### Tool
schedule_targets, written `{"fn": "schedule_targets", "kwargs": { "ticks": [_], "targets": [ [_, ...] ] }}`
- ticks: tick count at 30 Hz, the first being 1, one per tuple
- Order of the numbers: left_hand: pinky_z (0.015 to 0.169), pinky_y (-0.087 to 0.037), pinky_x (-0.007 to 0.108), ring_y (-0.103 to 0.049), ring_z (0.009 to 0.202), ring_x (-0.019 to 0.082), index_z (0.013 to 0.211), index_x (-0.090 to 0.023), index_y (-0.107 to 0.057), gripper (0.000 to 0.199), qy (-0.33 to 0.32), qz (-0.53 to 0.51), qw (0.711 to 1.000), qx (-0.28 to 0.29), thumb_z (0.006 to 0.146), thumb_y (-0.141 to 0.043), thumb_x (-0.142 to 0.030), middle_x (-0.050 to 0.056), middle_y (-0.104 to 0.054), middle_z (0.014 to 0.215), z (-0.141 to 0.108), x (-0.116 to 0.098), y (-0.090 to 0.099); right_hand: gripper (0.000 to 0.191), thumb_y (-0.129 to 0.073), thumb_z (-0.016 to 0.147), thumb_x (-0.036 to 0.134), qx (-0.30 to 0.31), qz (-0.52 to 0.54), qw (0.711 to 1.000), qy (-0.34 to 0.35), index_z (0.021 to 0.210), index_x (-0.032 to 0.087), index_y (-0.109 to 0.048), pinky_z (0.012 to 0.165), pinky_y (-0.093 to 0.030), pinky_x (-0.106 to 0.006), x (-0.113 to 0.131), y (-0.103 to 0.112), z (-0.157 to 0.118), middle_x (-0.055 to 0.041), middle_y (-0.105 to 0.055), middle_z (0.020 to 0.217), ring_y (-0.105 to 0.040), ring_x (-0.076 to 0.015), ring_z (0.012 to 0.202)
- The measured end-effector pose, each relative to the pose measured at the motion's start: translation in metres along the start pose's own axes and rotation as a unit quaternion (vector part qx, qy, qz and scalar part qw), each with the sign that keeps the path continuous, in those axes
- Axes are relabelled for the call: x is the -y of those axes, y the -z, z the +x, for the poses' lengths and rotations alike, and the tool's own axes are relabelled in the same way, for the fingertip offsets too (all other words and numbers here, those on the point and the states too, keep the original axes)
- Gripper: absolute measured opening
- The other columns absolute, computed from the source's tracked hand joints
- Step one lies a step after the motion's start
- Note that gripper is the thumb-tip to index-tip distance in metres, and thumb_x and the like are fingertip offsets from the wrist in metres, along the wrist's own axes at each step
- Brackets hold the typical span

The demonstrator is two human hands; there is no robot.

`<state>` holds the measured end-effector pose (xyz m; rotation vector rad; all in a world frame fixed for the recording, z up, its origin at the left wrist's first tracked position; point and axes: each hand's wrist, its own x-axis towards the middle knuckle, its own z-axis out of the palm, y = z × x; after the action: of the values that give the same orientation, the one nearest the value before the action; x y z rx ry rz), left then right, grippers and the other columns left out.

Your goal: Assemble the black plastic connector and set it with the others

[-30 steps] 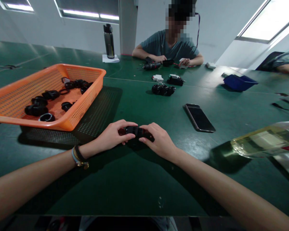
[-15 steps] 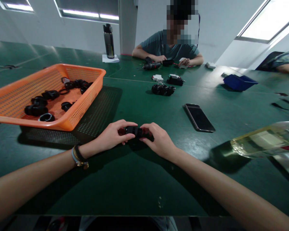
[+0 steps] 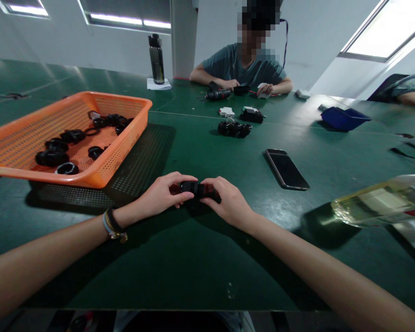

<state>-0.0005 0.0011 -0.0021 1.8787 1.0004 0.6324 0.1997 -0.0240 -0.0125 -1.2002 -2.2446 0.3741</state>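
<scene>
A small black cylindrical part (image 3: pixel 191 187) lies sideways between my two hands, just above the green tabletop (image 3: pixel 180 267). My left hand (image 3: pixel 168 191) pinches its left end between thumb and fingers. On the other end, my right hand (image 3: pixel 223 198) is closed with thumb and forefinger. The fingers cover both ends, so its exact kind cannot be made out. Similar black round parts (image 3: pixel 51 158) lie in an orange perforated basket (image 3: pixel 115 166) to the left of my hands. Beyond my hands sits a cluster of black round parts (image 3: pixel 234 128).
A phone (image 3: pixel 286 169) lies right of my hands, with a bottle of yellowish liquid (image 3: pixel 380 200) farther right. Across the table a person (image 3: pixel 242 69) works near a power drill (image 3: pixel 217 94). A blue tray (image 3: pixel 344 118) and a dark water bottle (image 3: pixel 156 60) stand farther back.
My hands and the black part stay almost exactly where they were. Across the table, the person's head has shifted slightly to the left.
</scene>
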Motion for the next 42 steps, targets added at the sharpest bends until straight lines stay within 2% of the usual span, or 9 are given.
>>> {"fn": "schedule_targets", "kwargs": {
  "ticks": [33,42],
  "targets": [
    [0.048,-0.049,0.022,-0.055,0.053,0.007,0.109,-0.019,-0.057,0.037,0.004,0.004,1.0,0.0,0.075,-0.058,-0.035,0.003,-0.054,0.094,-0.0001,-0.001,0.0003,0.022,-0.059,0.078,0.02,0.015,-0.01,1.0,-0.021,0.1,0.016,-0.055,0.066,-0.047,-0.032,0.0001,0.0007,0.0009,-0.0043,-0.059,0.08,-0.055,-0.0161,0.072],
    [0.049,-0.049,0.021,-0.056,0.054,0.007,0.111,-0.02,-0.057,0.037,-0.005,0.012,1.0,0.001,0.077,-0.058,-0.035,0.003,-0.054,0.095,-0.0005,0.0009,0.0011,0.023,-0.059,0.079,0.021,0.023,-0.014,0.999,-0.02,0.1,0.012,-0.056,0.065,-0.047,-0.031,0.0018,0.0022,0.0012,-0.0055,-0.059,0.079,-0.054,-0.0161,0.071]
  ]
}}
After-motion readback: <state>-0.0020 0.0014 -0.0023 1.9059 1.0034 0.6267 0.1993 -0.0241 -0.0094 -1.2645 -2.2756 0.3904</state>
